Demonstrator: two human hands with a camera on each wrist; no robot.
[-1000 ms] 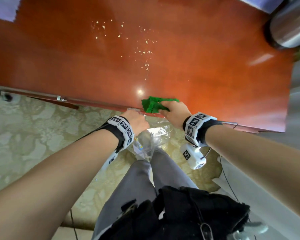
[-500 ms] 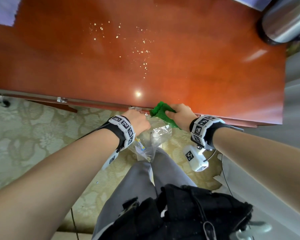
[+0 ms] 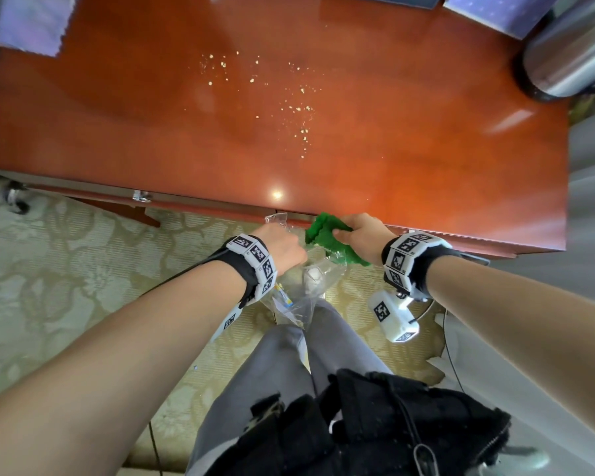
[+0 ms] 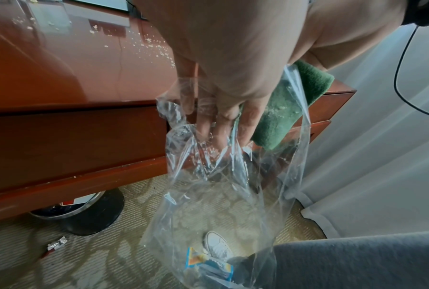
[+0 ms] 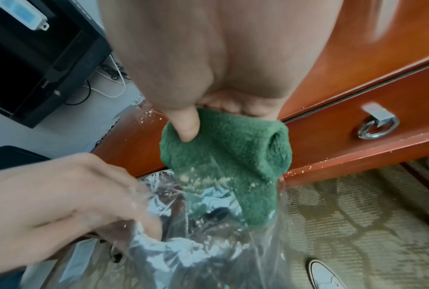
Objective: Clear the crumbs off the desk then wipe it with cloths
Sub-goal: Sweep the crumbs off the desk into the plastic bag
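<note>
Trousers and a dark bag fill the bottom of the head view; above them, at lower centre, both hands meet just below the desk's front edge. The left hand (image 3: 282,249) pinches the rim of a clear plastic bag (image 4: 223,195), fingers curled into the film, so the mouth gapes and the bag hangs toward the carpet; some blue and yellow wrapper lies at its bottom. The right hand (image 3: 361,235) grips a green cloth (image 5: 223,148), thumb pressed on top and fingers curled behind, its lower end dipping inside the bag mouth. Pale crumbs cling to the cloth's face in both wrist views.

This looks like the emptying part of the crumb-clearing step: a swept load being shed into the bag. Further up, in the middle of the frame, the desk (image 3: 426,166) carries a scatter of crumbs (image 3: 289,108) well apart from the hands, so clearing is only partly done and wiping has not begun. A metal cylinder (image 3: 571,53) stands at the upper right corner.

Next probably calls for shaking the cloth free, then carrying it up to that patch and drawing crumbs to the near edge, with the bag's mouth held open just under the lip.
</note>
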